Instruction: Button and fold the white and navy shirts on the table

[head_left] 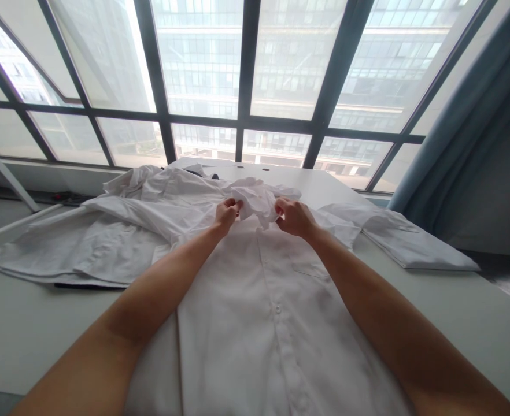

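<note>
A white button-front shirt (237, 300) lies spread on the table, its hem toward me and its collar end away from me. Its buttons run down the middle, and a chest pocket shows on the right side. My left hand (228, 212) pinches the bunched cloth at the collar end from the left. From the right, my right hand (294, 216) grips the same bunched part, fingers closed. Between both hands the cloth is crumpled and slightly raised.
More white garments (142, 214) lie heaped on the left of the table. A folded white garment (424, 242) rests at the right on the white table (463, 323). Large windows (203, 63) stand behind, with a blue-grey curtain (450, 127) at the right.
</note>
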Motion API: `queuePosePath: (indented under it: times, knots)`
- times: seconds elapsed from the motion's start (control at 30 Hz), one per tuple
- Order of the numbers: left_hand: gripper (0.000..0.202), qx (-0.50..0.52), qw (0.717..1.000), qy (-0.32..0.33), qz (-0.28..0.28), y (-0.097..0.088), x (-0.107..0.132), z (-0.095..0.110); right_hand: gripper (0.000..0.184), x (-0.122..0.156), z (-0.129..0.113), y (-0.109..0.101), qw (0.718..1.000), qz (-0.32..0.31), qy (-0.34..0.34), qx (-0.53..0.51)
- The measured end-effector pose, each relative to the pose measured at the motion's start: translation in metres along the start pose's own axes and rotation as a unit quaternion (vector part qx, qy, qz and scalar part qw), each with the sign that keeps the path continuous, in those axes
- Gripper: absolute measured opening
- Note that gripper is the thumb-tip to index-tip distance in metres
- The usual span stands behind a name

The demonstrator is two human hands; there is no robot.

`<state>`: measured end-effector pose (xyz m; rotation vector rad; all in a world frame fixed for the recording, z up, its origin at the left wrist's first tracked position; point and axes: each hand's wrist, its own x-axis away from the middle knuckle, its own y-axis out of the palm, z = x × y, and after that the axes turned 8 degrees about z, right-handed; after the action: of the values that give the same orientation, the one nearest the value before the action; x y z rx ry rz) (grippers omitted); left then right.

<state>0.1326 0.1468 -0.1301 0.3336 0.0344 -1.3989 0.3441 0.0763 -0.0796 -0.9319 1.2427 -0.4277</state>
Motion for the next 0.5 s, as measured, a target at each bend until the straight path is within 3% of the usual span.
queuePosePath:
  times: [0.17, 0.27, 0.4, 0.5]
  knots:
    - [0.027, 0.046, 0.990, -0.022, -0.129, -0.001, 0.005, 0.002, 0.021, -0.001, 0.013, 0.002, 0.986, -0.119, 0.119, -0.001]
    - [0.028, 0.030, 0.975, -0.047, -0.213, -0.003, 0.006, 0.000, 0.038, -0.002, 0.019, 0.005, 0.980, -0.064, 0.187, -0.032]
    - [0.017, -0.023, 0.963, -0.070, -0.259, -0.005, 0.006, -0.002, 0.056, -0.005, 0.018, 0.017, 0.963, 0.014, 0.212, -0.166]
    - [0.015, -0.065, 0.954, -0.068, -0.286, -0.008, 0.004, 0.001, 0.048, -0.009, 0.016, 0.028, 0.942, 0.039, 0.215, -0.256]
